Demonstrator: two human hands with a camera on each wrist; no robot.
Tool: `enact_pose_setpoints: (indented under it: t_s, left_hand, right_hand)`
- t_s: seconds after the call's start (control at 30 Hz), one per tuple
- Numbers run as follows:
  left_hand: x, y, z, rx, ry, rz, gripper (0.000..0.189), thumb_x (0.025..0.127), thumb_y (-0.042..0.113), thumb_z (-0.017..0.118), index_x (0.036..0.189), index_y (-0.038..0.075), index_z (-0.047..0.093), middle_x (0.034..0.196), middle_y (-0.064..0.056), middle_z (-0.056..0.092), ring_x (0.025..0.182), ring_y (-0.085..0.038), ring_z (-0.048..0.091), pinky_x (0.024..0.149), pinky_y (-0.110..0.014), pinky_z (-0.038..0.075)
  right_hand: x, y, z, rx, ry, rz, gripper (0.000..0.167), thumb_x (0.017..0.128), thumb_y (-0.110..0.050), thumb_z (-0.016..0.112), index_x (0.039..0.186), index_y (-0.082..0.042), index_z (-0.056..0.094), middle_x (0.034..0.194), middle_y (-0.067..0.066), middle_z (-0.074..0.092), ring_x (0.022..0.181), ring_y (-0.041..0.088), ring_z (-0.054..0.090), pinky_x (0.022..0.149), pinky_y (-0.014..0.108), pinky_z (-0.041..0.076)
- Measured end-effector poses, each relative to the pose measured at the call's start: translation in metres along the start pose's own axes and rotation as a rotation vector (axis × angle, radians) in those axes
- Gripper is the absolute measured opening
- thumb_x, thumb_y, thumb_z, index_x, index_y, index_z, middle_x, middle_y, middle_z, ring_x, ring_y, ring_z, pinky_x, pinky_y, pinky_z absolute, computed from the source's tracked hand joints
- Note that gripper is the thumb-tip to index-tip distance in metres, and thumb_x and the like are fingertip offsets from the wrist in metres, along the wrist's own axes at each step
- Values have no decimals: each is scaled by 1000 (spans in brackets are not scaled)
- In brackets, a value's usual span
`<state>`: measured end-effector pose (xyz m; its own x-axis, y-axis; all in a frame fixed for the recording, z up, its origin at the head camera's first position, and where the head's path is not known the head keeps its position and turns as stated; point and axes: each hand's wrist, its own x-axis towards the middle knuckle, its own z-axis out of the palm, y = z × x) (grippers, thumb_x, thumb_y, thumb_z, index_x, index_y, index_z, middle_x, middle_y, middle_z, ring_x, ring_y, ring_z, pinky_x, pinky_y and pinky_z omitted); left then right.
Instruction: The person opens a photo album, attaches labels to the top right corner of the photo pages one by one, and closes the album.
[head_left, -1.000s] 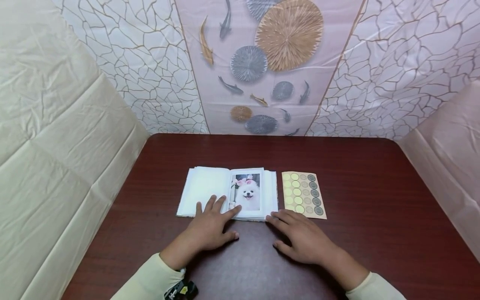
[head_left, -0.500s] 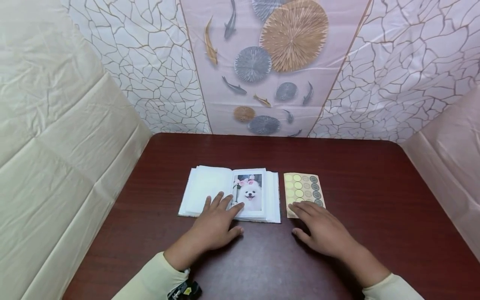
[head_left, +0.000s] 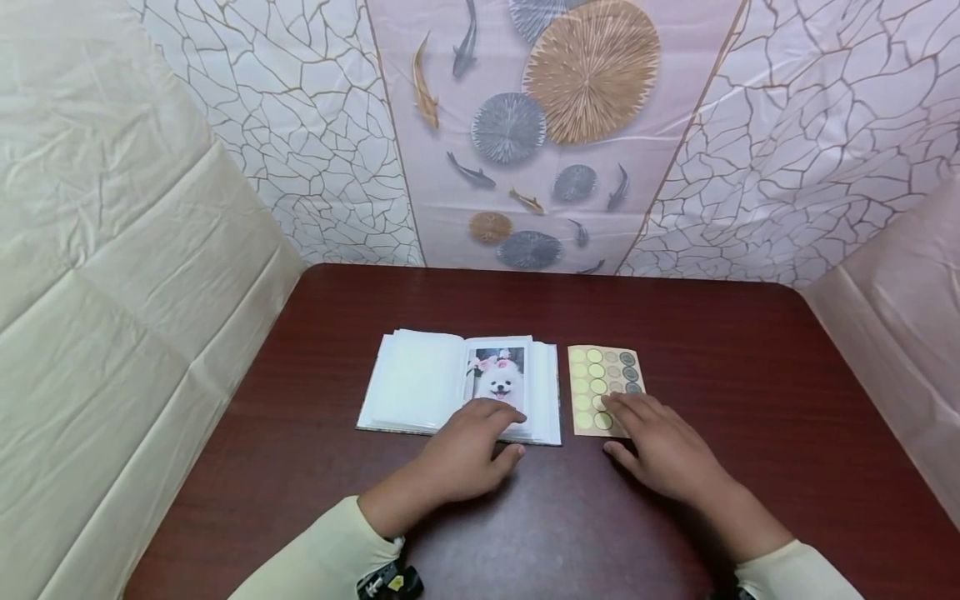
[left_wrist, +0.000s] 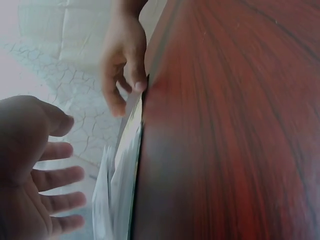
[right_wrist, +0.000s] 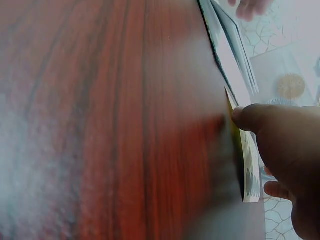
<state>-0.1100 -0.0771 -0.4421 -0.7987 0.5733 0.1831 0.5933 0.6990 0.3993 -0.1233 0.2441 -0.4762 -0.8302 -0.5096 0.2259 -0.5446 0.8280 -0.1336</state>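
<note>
1. Sticker sheet [head_left: 582, 393]. The tan sheet lies flat on the table, just beside the right edge of the album, with a narrow strip of tabletop between them. It bears columns of round stickers: pale yellow at the left, dark grey at the right. Its long axis appears to run away from the person, roughly parallel to the album's side edge.

2. Right hand [head_left: 667, 454]. This is the nearer hand to the sheet, which lies ahead of it and to its left. The fingers reach over the sheet's lower right portion; the thumb stands apart from them, by the near edge. Nothing is gripped; whether the fingertips touch the paper cannot be told.

3. Album [head_left: 416, 383]. The book lies flat with its pages spread, left of the sheet. The left page is blank white; the right bears a photo [head_left: 501, 377] of a white dog with pink flowers on its head.

4. Left hand [head_left: 468, 457]. It extends over the album's near edge and hides the photo's lower part. Its fingers are extended, separated and empty, as the left wrist view shows. The sheet lies to its right and slightly ahead.

5. Surroundings. The dark red table [head_left: 735, 358] meets a patterned cloth [head_left: 592, 83] at its far side. Pale sleeves [head_left: 315, 550] cover both forearms.
</note>
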Motion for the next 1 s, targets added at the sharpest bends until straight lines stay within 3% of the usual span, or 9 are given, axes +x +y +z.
enact_pose_setpoints:
  t_s: [0.33, 1.0]
  left_hand:
    - [11, 15, 9, -79, 1, 47, 30, 100, 25, 64, 128, 14, 66, 127, 1, 66, 127, -18, 55, 109, -32, 42]
    - [25, 32, 20, -103, -21, 127, 31, 101, 26, 62, 130, 14, 65, 126, 2, 67, 124, -13, 57, 106, -26, 43]
  right_hand:
    - [5, 7, 1, -2, -15, 22, 62, 92, -33, 76, 142, -2, 58, 139, 20, 59, 130, 42, 53, 103, 61, 44]
    - [6, 8, 2, 2, -37, -6, 48, 94, -28, 74, 135, -5, 65, 132, 15, 65, 124, 38, 58, 102, 57, 47]
